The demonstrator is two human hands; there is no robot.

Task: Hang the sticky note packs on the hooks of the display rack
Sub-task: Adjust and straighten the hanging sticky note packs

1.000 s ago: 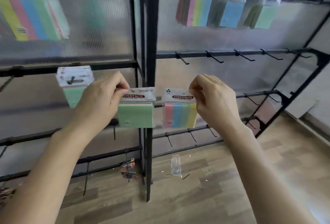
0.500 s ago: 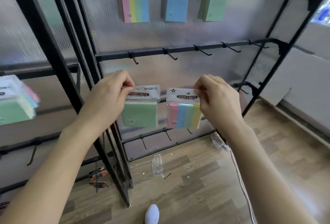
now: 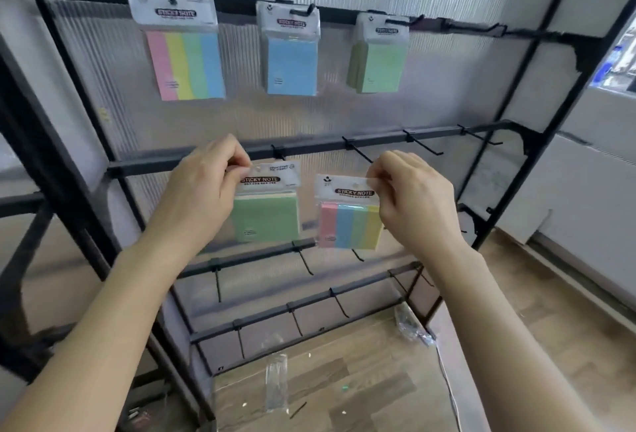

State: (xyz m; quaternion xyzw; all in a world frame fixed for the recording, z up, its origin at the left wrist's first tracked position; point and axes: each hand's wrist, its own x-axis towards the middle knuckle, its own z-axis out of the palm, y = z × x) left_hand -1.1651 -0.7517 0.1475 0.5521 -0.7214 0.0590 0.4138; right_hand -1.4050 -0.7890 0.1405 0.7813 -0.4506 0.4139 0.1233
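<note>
Fingers [image 3: 237,156] pinch both headers: green pack [image 3: 266,218] in left hand [image 3: 203,191], striped pack [image 3: 349,225] in right hand [image 3: 416,197]. Both have risen to free hooks [image 3: 425,146]; hanging comes next.

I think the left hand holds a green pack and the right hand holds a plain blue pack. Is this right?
Not quite. In the head view, the right hand holds a striped pack of pink, blue, green and yellow, not a plain blue one. The left hand does hold a green pack.
</note>
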